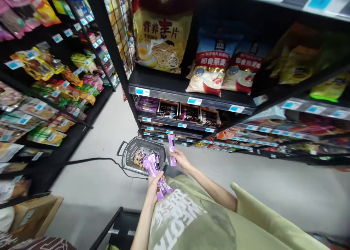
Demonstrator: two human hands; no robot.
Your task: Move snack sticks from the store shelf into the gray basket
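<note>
Several purple stick packets fan out from my left hand, whose fingers are closed round their middle, close to my shirt. A single purple stick packet stands upright in my right hand, pinched between thumb and fingers. Below and beyond my left hand, a grey shopping basket is on or near the floor, with small packets inside. The held packets hide part of its contents. Past my right hand, open display boxes of dark and purple packets fill a low shelf.
Black shelving ahead carries a large oatmeal bag and red-blue oat bags. Snack shelves line the left across a pale floor. A cardboard box and part of a person's patterned clothing are at lower left.
</note>
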